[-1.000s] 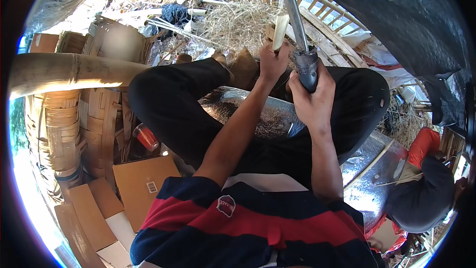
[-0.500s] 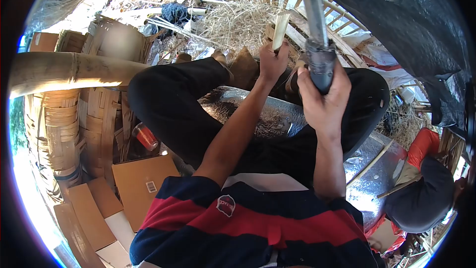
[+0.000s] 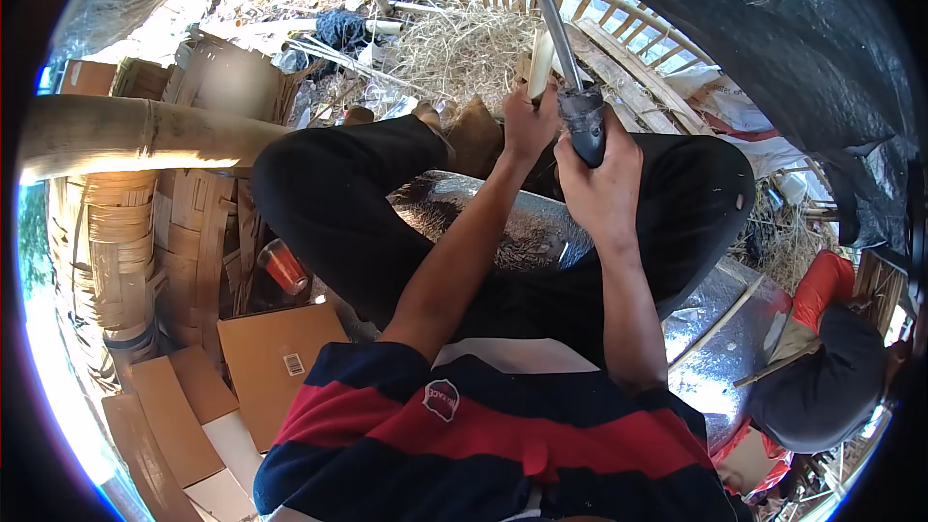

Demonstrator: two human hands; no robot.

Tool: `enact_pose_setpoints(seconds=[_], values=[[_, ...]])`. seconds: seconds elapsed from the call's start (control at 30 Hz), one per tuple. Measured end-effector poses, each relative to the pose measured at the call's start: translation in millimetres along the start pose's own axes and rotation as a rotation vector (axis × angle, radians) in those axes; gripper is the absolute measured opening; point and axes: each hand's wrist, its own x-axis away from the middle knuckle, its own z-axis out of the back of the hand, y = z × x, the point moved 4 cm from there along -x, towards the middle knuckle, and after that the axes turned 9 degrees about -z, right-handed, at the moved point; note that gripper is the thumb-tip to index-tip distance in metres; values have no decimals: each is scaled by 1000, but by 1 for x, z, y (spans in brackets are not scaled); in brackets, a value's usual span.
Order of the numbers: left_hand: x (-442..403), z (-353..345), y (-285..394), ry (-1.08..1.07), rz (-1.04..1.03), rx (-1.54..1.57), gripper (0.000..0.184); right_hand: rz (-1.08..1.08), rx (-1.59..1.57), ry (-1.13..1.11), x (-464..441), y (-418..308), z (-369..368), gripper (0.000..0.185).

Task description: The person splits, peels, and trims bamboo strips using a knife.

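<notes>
A red, cylindrical, plastic-looking cup (image 3: pixel 282 267) lay well left of the left hand (image 3: pixel 529 130), which gripped a pale, flat bamboo strip (image 3: pixel 541 64) (split narrow already, it seemed; any cutting left could not be judged). Just right of it, the right hand (image 3: pixel 607 191) clasped the black, rounded handle (image 3: pixel 586 128) of a long grey metal blade (image 3: pixel 552 14).

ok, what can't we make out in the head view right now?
All in the head view:
Tip of the knife: cut off by the top edge.
Lower end of the wood strip: hidden inside the left hand.
Fingers of the right hand: mostly hidden by the handle and the hand itself.
Label on the cardboard box: print too small.
</notes>
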Motion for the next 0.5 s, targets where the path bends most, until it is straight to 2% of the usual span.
enact_pose_setpoints(seconds=[0.43,0.5], values=[[-1,5,-3,9,-6,-114,26,46,11,-10,-3,3,1,23],[0,5,2,-75,-12,-218,25,69,22,11,-1,1,4,23]])
